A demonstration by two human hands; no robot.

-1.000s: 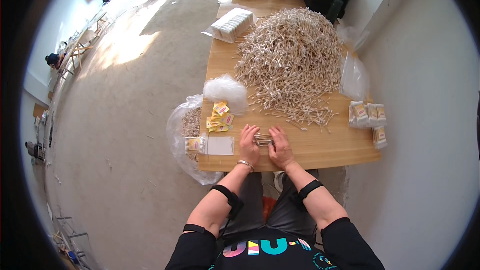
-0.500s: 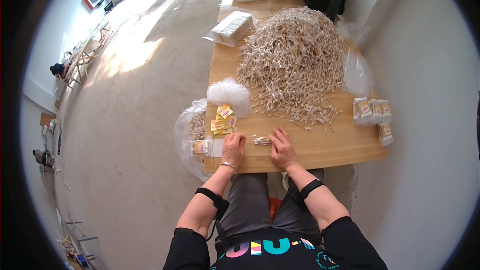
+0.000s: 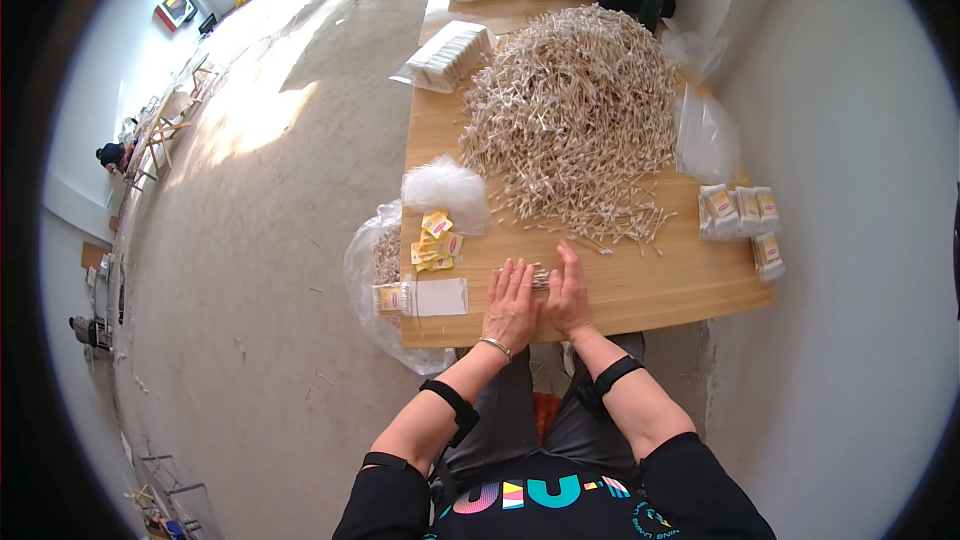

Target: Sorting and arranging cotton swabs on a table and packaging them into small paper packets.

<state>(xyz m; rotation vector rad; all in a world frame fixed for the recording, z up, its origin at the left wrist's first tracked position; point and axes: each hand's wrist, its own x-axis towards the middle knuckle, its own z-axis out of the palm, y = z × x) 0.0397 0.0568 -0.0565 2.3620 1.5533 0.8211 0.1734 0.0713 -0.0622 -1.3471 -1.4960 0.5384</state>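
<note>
A small bundle of cotton swabs (image 3: 541, 279) lies on the table between my hands, partly covered by them. Flat beside it, fingers stretched forward, is my left hand (image 3: 511, 306), its fingertips at the bundle's left end. My right hand (image 3: 568, 298) stands on edge at the right end, its fingers straight and thumb side toward the swabs. Left of my left hand lies a white rectangular card or tray (image 3: 441, 297). Touching it is a swab pack (image 3: 392, 298) with a yellow label, at the table's left edge. Beyond my hands rises a large heap of loose swabs (image 3: 570, 110).
Yellow printed cards (image 3: 436, 243) and thin clear bags (image 3: 445, 190) lie at the left. Filled swab packs (image 3: 735, 210) sit at the right edge near the wall. A wrapped white stack (image 3: 450, 52) is farther back. A bag of swabs (image 3: 372, 262) hangs beside the table.
My left hand has moved right, from beside the white card to the swab bundle, and flattened out. More of the card shows. My right hand has straightened its fingers. The view has shifted slightly.
</note>
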